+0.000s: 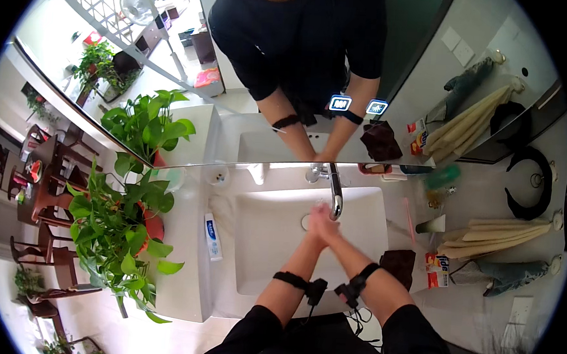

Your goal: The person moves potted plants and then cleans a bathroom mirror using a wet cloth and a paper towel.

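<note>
Both hands are together under the spout of a chrome faucet (pixel 335 192), above a white rectangular washbasin (pixel 268 259). My left hand (pixel 316 230) and my right hand (pixel 328 227) press palm to palm and overlap, blurred by motion. Something whitish, perhaps water or foam, shows at the fingertips. No object is visible between the hands, and the overlap hides how the fingers lie. Just left of them the round drain (pixel 305 221) is partly covered. Black straps with small devices and cables sit around both forearms.
A toothpaste tube (pixel 213 237) lies left of the basin, near a potted pothos (pixel 129 231). At right are a dark brown cloth (pixel 398 267), a standing tube (pixel 431 225), a Tide packet (pixel 436 270) and a hanging yellow towel (pixel 494 236). A mirror (pixel 291 46) spans the back.
</note>
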The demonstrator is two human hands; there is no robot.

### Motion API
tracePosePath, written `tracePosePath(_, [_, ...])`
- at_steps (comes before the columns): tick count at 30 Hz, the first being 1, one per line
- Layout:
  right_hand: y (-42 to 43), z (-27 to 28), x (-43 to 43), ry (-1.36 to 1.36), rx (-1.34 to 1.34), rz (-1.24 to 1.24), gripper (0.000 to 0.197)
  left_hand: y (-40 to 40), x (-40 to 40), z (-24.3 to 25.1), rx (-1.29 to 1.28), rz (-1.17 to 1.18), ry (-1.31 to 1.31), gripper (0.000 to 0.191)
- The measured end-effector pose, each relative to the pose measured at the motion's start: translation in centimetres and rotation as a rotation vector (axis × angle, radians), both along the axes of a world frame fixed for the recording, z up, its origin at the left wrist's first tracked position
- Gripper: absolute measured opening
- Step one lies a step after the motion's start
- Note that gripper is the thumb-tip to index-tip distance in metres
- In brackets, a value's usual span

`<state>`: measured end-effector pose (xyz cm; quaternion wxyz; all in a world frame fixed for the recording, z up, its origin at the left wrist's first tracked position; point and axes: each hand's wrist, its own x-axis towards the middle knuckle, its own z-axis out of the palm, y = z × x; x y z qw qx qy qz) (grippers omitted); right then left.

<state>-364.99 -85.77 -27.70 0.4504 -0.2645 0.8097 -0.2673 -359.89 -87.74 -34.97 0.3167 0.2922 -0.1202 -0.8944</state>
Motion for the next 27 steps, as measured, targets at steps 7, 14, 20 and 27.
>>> tracePosePath(7, [2.3,-2.9,-6.5,-0.226,-0.223,-0.365,0.061,3.2,-3.4,7.7,0.186,-0.229,0.066,0.044])
tracePosePath(14, [2.6,-5.6,0.7,-0.162,-0.462,0.051,0.057,1.3,2.7,0.7,0.086,-0.141,-0.127,0.039])
tracePosePath(20, [2.7,1.0,-7.7,-0.128,-0.557,-0.48,0.067,2.5,9.5,3.4,0.095,-0.349,-0.288,0.052])
tracePosePath(27, [3.1,-1.3,-11.3,-0.571,-0.721,-0.405,0.044,4.1,10.1,1.9,0.162,-0.289,-0.285,0.054])
